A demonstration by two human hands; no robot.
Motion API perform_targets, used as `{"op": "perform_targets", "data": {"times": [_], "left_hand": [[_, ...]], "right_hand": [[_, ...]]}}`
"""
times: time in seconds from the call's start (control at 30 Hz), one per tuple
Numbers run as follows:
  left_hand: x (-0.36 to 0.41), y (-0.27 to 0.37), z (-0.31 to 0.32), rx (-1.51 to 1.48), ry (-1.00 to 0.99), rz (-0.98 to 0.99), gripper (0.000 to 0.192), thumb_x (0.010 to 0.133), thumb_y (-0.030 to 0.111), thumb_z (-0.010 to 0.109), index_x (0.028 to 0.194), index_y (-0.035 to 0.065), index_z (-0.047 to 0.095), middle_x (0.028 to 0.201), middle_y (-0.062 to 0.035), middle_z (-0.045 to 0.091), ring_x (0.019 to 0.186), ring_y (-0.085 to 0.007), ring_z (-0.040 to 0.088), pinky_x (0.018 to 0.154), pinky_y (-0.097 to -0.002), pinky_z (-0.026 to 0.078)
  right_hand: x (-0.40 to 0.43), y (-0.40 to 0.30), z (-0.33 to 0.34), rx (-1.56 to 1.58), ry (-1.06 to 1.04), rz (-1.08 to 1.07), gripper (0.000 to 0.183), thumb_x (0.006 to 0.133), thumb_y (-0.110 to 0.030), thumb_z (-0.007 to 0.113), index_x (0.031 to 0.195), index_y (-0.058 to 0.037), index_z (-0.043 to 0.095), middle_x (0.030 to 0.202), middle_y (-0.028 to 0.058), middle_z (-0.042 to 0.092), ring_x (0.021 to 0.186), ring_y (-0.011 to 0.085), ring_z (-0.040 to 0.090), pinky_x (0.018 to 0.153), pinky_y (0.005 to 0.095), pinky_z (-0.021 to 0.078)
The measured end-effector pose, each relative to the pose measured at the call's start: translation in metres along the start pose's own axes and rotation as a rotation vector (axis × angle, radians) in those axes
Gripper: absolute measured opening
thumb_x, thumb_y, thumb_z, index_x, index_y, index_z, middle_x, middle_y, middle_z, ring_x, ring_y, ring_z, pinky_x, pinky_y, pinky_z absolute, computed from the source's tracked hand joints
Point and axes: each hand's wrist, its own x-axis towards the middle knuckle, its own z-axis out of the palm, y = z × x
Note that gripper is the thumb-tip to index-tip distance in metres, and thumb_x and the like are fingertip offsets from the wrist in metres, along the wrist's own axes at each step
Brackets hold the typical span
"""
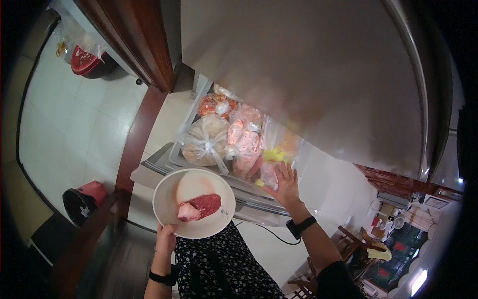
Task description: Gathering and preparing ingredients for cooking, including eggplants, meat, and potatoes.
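My left hand grips the near rim of a white bowl. In the bowl lies a piece of raw red meat with a paler pink end. Beyond it a freezer drawer is pulled out, packed with bagged food. My right hand has its fingers spread at the drawer's front right, over or against a clear bag of pale pink food. Around it are a yellow piece, bags of pink meat, a knotted plastic bag and a bag of orange-red food.
A large grey refrigerator door hangs over the drawer's far right. At left are a dark wooden door frame, a red-rimmed tub and a black and red bin. Wooden chairs stand at the lower right.
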Motion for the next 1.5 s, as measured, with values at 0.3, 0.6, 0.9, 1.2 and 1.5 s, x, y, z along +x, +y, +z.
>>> {"op": "perform_targets", "data": {"times": [0.3, 0.6, 0.9, 1.2, 1.5], "left_hand": [[-0.015, 0.021, -0.017, 0.012, 0.023, -0.015, 0.057, 0.067, 0.002, 0.055, 0.123, 0.0015, 0.042, 0.114, -0.0086, 0.053, 0.103, -0.0199, 0.051, 0.089, -0.0312, 0.040], [-0.019, 0.026, -0.013, 0.032, -0.013, -0.057, 0.062, 0.064, 0.002, 0.056, 0.124, 0.0005, 0.039, 0.115, -0.0098, 0.052, 0.106, -0.0211, 0.050, 0.091, -0.0312, 0.039], [-0.014, 0.030, -0.012, 0.074, -0.001, -0.075, 0.058, 0.063, 0.005, 0.058, 0.119, -0.0009, 0.045, 0.108, -0.0099, 0.056, 0.100, -0.0202, 0.053, 0.087, -0.0304, 0.042], [-0.013, 0.031, -0.013, 0.081, -0.002, -0.057, 0.063, 0.065, 0.004, 0.058, 0.125, 0.0012, 0.039, 0.114, -0.0087, 0.052, 0.103, -0.0188, 0.051, 0.089, -0.0292, 0.040], [-0.007, 0.028, -0.018, 0.100, 0.003, -0.070, 0.062, 0.064, 0.004, 0.053, 0.124, -0.0004, 0.038, 0.111, -0.0111, 0.052, 0.100, -0.0222, 0.050, 0.087, -0.0308, 0.041]], "right_hand": [[0.118, -0.016, -0.011, -0.193, 0.081, 0.100, 0.048, 0.090, -0.024, 0.044, 0.133, -0.0042, 0.035, 0.130, 0.0149, 0.045, 0.125, 0.0266, 0.038, 0.106, 0.0400, 0.0228], [0.148, -0.057, -0.023, 0.660, 0.412, -0.067, 0.048, 0.086, -0.018, 0.055, 0.131, -0.0126, 0.040, 0.128, 0.0171, 0.046, 0.120, 0.0341, 0.041, 0.098, 0.0399, 0.0353], [0.156, -0.040, -0.002, 0.723, 0.393, -0.003, 0.027, 0.081, -0.017, 0.060, 0.105, -0.0058, 0.059, 0.101, 0.0200, 0.060, 0.092, 0.0371, 0.058, 0.079, 0.0388, 0.0471], [0.146, -0.026, -0.015, 0.162, 0.325, 0.418, 0.034, 0.077, -0.028, 0.064, 0.102, -0.0061, 0.059, 0.088, 0.0178, 0.064, 0.085, 0.0354, 0.061, 0.075, 0.0417, 0.0483], [0.178, -0.031, -0.023, -0.135, 0.120, 0.123, 0.078, 0.072, -0.040, 0.066, 0.137, -0.0185, 0.029, 0.130, 0.0139, 0.047, 0.117, 0.0273, 0.047, 0.094, 0.0371, 0.0385]]}}
